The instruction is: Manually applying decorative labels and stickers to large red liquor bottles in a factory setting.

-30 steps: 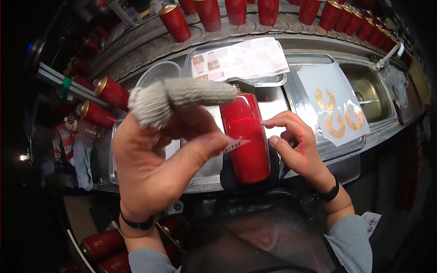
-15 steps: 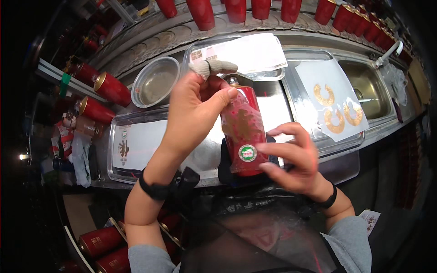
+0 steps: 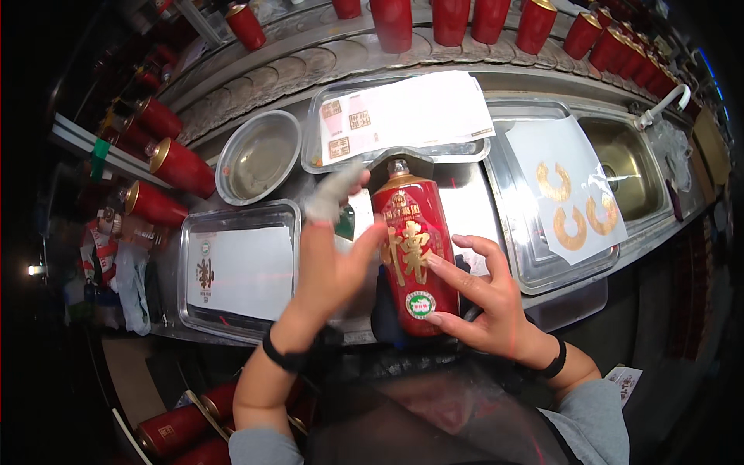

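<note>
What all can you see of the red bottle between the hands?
The bottle is glossy red with a gold shoulder and a narrow, shiny neck. Its visible face carries large gold characters and, lower down, a round green and white emblem; I can't tell the material. It lies or leans, neck pointing away from the person, its base near a dark pad. The right hand touches its right side; the left hand is blurred, so whether it touches is unclear.
</note>
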`<action>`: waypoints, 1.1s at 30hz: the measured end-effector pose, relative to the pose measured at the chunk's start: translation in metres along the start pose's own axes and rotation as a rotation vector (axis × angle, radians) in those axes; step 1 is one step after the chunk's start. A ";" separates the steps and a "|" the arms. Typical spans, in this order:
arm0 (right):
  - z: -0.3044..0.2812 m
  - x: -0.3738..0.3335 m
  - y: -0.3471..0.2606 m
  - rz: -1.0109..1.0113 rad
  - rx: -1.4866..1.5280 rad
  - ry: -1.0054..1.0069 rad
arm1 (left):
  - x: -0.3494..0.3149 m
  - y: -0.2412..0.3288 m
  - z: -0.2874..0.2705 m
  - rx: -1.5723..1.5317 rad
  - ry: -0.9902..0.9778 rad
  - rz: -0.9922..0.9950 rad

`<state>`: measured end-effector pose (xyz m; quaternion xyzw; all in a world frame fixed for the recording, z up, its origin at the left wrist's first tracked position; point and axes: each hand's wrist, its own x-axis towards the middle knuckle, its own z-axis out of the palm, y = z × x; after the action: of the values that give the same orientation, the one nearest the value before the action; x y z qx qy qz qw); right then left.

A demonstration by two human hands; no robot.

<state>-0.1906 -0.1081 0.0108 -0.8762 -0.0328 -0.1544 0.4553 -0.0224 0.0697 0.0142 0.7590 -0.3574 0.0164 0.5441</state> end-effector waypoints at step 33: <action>0.001 0.012 0.040 -0.028 0.157 -0.102 | -0.054 0.002 0.018 -0.331 -0.330 -0.104</action>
<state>-0.1705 -0.1314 -0.0178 -0.8439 -0.0803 -0.1129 0.5183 -0.0702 0.0823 -0.0133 0.6693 -0.3997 -0.1946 0.5953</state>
